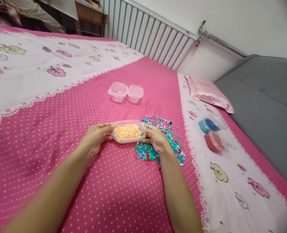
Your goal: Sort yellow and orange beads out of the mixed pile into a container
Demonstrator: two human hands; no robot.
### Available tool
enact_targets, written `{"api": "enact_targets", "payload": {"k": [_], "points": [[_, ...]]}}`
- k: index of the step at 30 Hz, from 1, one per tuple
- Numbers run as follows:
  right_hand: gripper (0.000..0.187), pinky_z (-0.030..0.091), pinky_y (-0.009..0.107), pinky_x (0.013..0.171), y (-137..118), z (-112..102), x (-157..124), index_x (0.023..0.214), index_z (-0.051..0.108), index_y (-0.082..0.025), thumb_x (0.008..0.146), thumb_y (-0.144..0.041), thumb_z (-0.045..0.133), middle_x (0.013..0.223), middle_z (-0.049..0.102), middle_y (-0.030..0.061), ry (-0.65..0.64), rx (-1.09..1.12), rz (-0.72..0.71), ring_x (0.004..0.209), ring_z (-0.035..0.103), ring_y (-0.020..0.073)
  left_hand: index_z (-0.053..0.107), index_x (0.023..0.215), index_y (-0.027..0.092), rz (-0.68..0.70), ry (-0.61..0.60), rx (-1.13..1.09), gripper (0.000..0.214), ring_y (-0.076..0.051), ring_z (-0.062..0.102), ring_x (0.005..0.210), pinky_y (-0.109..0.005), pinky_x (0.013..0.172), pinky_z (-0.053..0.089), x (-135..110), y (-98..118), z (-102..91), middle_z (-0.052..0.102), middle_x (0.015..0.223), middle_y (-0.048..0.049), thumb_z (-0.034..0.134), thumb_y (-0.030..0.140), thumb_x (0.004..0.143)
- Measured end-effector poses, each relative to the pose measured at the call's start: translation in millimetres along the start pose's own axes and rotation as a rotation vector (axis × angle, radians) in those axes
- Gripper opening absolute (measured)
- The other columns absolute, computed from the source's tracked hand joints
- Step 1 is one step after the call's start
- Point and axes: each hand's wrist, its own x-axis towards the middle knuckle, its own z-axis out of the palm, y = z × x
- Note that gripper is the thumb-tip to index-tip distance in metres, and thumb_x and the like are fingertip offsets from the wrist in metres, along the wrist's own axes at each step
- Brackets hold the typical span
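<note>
A clear plastic container [128, 132] full of yellow and orange pieces is held between both hands just above the pink dotted bedspread [104, 181]. My left hand [96, 137] grips its left end with curled fingers. My right hand [156, 138] grips its right end and rests over a loose pile of teal, white and red pieces [169, 136]. The container's lid looks closed.
Two empty clear tubs [126, 92] sit side by side farther up the bed. On the right lie a container of blue pieces [210, 125] and one of red pieces [214, 142]. A pink pillow [206, 93] lies near the radiator, beside a grey sofa [267, 106].
</note>
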Motion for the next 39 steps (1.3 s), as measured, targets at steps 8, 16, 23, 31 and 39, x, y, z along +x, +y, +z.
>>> {"api": "enact_targets", "payload": {"k": [8,16,23,31,39], "points": [[0.011,0.048,0.014,0.033,0,-2,-1,0.077,0.053,-0.018,0.072,-0.02,0.063,0.053,0.053,-0.0068,-0.02,0.006,-0.046,0.041,0.048,0.0067,0.067,0.059,0.008,-0.022,-0.004,-0.098,0.008,-0.006,0.054,0.045,-0.013,0.043,0.047,1,0,0.4,0.062,0.054,-0.002,0.069,0.007,0.051],[0.024,0.049,0.016,0.034,0,-7,-3,0.074,0.05,-0.019,0.065,-0.027,0.071,0.051,0.05,-0.0083,-0.076,-0.031,-0.053,0.041,0.049,0.0074,0.066,0.057,0.009,-0.013,-0.052,-0.086,0.006,-0.008,0.054,0.049,-0.013,0.047,0.048,5,-4,-2.6,0.06,0.053,-0.0017,0.069,0.01,0.052],[0.015,0.053,0.014,0.043,-3,-6,-5,0.079,0.055,-0.017,0.08,-0.029,0.066,0.062,0.058,-0.0041,-0.109,0.023,0.015,0.049,0.055,0.0072,0.066,0.064,0.007,-0.015,-0.066,-0.076,0.006,-0.008,0.056,0.049,-0.015,0.047,0.05,3,-2,-3.0,0.061,0.055,-0.0022,0.067,0.009,0.059],[0.015,0.055,0.015,0.055,-7,-11,-7,0.087,0.063,-0.015,0.074,-0.015,0.072,0.082,0.066,0.0006,-0.158,0.105,0.001,0.062,0.061,0.0083,0.062,0.07,0.01,-0.1,-0.166,0.013,0.015,-0.009,0.057,0.046,-0.016,0.042,0.049,1,3,-10.3,0.063,0.058,-0.0035,0.073,0.015,0.062],[0.019,0.055,0.012,0.054,-4,-10,-1,0.084,0.064,-0.013,0.069,-0.007,0.074,0.084,0.067,0.0017,-0.084,0.16,-0.02,0.062,0.062,0.0074,0.061,0.075,0.011,-0.155,-0.276,0.058,0.031,-0.012,0.066,0.063,-0.016,0.058,0.054,-4,4,-10.4,0.07,0.072,-0.0062,0.08,0.006,0.051]]}}
